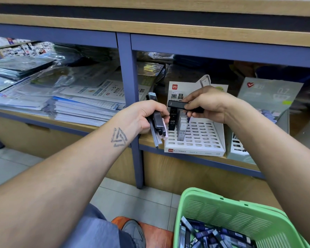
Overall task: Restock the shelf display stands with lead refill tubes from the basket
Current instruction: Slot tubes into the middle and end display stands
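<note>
A white slotted display stand [200,138] sits on the shelf with two tubes marked HB 0.5 [182,130] standing in its left slots. My left hand [143,117] grips a bundle of several lead refill tubes [157,124] just left of the stand. My right hand [209,106] pinches a single black refill tube [177,104], held level above the stand's back rows. A green basket [240,213] at the lower right holds many dark blue and grey tubes [209,235].
A second grey-green display stand [268,97] is to the right on the same shelf. A blue upright post [131,97] divides the shelf; stacks of plastic-wrapped paper [70,99] fill the left bay. My knee and an orange stool [150,230] are below.
</note>
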The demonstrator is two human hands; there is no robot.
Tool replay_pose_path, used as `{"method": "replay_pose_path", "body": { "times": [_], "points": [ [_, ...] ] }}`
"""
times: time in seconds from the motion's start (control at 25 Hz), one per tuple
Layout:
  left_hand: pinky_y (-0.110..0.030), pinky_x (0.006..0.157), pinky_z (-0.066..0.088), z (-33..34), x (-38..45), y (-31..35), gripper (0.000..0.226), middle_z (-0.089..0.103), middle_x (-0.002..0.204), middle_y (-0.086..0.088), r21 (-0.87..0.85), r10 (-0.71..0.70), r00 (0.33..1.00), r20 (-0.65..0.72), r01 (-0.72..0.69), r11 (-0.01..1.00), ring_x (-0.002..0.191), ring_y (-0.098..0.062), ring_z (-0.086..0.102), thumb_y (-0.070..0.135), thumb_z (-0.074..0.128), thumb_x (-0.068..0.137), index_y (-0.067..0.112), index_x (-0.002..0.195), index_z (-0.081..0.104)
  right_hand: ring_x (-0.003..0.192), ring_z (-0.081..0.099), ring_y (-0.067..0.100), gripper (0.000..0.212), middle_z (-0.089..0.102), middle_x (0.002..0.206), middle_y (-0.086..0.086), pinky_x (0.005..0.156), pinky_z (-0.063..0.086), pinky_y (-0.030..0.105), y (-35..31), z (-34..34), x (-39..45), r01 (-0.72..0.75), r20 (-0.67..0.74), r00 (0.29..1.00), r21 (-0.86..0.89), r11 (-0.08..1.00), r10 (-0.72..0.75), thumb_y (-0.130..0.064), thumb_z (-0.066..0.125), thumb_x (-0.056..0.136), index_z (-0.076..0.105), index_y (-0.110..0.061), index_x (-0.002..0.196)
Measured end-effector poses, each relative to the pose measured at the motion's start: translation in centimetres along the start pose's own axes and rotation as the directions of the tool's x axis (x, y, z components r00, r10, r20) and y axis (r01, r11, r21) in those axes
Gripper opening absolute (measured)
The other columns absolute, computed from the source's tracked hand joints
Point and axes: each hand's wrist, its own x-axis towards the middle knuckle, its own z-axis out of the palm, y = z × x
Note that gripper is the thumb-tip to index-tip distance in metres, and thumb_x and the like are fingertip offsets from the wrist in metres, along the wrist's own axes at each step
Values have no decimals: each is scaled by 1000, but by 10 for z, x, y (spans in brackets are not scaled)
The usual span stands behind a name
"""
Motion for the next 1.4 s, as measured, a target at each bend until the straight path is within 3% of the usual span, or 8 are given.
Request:
{"method": "replay_pose_path", "body": {
  "times": [0.16, 0.4, 0.56, 0.72, 0.84, 1.0, 1.2, 1.4],
  "points": [
    [-31, 60, 60, 1, -1, -1, 9, 63, 73, -13, 2, -2, 1000, -1, 2, 1000, 60, -19, 63, -7, 60, 83, 2, 80, 60, 64, 72, 20, 19, 73, 83, 17, 60, 60, 21, 3, -1, -1, 51, 0, 999, 7, 999, -51, 14, 68, 85, 72, -3, 92],
    [-26, 55, 57, 2, -1, 0, 9, 62, 77, -14, -30, 7, 1000, 11, -7, 1000, 62, -19, 62, -9, 55, 84, -2, 90, 59, 94, 74, 25, 35, 68, 113, 16, 73, 61, 21, 8, -1, 0, 130, 70, 989, 44, 991, -133, 22, 51, 90, 73, -4, 97],
    [-26, 52, 56, 2, -3, -1, 8, 62, 77, -14, 3, -11, 1000, 10, 11, 1000, 64, -19, 62, -8, 55, 85, -3, 87, 60, 79, 76, 22, 27, 73, 102, 19, 63, 58, 20, 7, -3, 0, 257, -4, 966, -87, 962, -258, 18, 63, 86, 69, -8, 93],
    [-27, 52, 56, 2, -3, -2, 10, 62, 79, -15, 26, -16, 1000, -16, 16, 1000, 59, -19, 63, -9, 54, 84, 0, 80, 58, 72, 74, 16, 23, 75, 95, 18, 61, 54, 16, 5, -2, 4, 296, -74, 948, -151, 943, -309, 7, 56, 96, 71, -11, 99],
    [-36, 58, 54, 0, -4, -4, 12, 63, 83, -15, 60, -30, 998, -48, 33, 998, 58, -20, 63, -9, 55, 84, 2, 79, 57, 71, 73, 13, 15, 74, 88, 7, 64, 56, 19, 3, -2, 8, 337, -126, 902, -392, 856, -413, -2, 65, 93, 69, -14, 101],
    [-44, 77, 52, 1, -5, -3, 13, 63, 84, -16, 49, -31, 998, -59, 34, 998, 62, -20, 62, -9, 54, 84, 2, 77, 56, 90, 70, 14, 19, 73, 92, -4, 87, 59, 36, 5, 9, 12, 342, -28, 892, -612, 713, -451, -11, 76, 87, 74, -27, 97],
    [-33, 55, 55, 2, -7, -2, 14, 62, 81, -16, 64, -25, 998, -54, 28, 998, 59, -20, 62, -9, 54, 84, 1, 74, 56, 93, 67, 15, 17, 72, 94, -3, 82, 56, 29, 17, 28, 12, 377, 49, 867, -715, 589, -495, -14, 77, 86, 73, -24, 100],
    [-33, 55, 56, 2, -8, -3, 14, 62, 78, -15, 76, -27, 999, -46, 30, 997, 60, -19, 62, -8, 54, 84, 2, 75, 56, 90, 66, 18, 18, 70, 91, -3, 86, 58, 38, 24, 35, 12, 385, 53, 852, -738, 555, -520, -15, 77, 86, 70, -30, 92]
  ]
}}
